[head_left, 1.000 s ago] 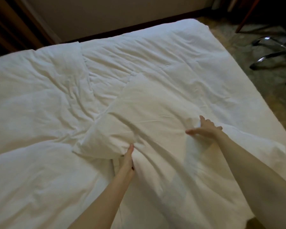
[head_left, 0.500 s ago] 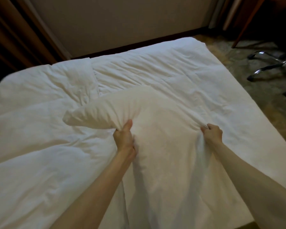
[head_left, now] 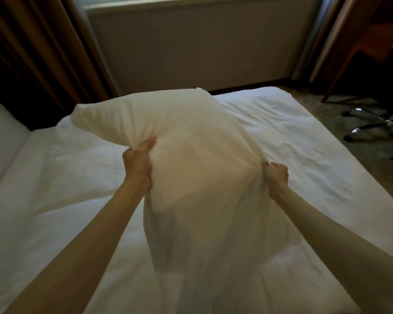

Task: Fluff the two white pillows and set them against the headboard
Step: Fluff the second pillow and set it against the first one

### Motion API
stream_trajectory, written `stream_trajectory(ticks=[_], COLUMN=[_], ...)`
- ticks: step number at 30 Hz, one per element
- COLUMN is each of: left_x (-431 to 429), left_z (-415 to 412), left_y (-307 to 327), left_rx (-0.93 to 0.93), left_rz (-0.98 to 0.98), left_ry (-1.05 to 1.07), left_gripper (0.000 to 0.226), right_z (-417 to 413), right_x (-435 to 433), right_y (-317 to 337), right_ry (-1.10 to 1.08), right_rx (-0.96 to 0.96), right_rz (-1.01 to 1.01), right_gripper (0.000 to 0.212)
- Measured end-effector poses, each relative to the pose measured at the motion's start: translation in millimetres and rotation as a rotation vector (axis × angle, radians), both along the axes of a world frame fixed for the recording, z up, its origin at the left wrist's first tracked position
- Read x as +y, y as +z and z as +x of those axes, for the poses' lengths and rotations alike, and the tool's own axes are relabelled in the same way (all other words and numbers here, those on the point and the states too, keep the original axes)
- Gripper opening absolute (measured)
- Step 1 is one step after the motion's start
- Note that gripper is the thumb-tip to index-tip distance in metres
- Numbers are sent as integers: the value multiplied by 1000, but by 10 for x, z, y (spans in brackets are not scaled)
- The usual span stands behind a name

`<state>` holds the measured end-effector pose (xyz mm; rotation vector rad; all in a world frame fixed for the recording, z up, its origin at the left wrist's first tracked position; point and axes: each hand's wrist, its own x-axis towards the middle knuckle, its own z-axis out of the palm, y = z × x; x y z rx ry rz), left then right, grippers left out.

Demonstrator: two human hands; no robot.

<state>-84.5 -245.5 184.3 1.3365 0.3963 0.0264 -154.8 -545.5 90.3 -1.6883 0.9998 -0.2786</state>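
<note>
A white pillow (head_left: pixel 191 141) is lifted off the bed, its upper end raised and its loose case hanging down toward me. My left hand (head_left: pixel 138 159) is clenched on the pillow's left side. My right hand (head_left: pixel 276 174) is clenched on its right edge, bunching the fabric. The white duvet (head_left: pixel 55 177) covers the bed under it. A padded white panel (head_left: pixel 0 137) stands at the far left edge, partly cut off. I see only one pillow.
A brown curtain (head_left: pixel 32 53) hangs at the back left. A beige wall panel (head_left: pixel 202 46) runs behind the bed. A chair's chrome star base (head_left: pixel 377 130) sits on the carpet at right, under a wooden desk (head_left: pixel 372 41).
Both hands closed on the pillow and raised it off the duvet. The view tilted up, showing more wall and curtain.
</note>
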Motion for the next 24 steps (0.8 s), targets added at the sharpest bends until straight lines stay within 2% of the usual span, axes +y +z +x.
stream_trajectory(ticks=[7, 12, 18, 22, 24], left_x=[1472, 2559, 3577, 4108, 4294], left_z=[-80, -100, -14, 17, 5], left_y=[358, 488, 505, 492, 487], left_rx=[-60, -61, -71, -69, -69], left_rz=[-18, -35, -9, 8, 24], left_ry=[64, 96, 119, 164, 190], left_gripper=[46, 52, 41, 34, 34], right_z=[48, 146, 300, 423, 474], right_x=[1425, 2486, 3467, 3938, 4117], right_y=[399, 548, 571, 614, 635], right_ry=[30, 76, 106, 141, 168], right_rx=[-45, -17, -15, -46, -75], right_rz=[48, 2, 88, 202, 267], right_gripper=[36, 38, 34, 20, 23])
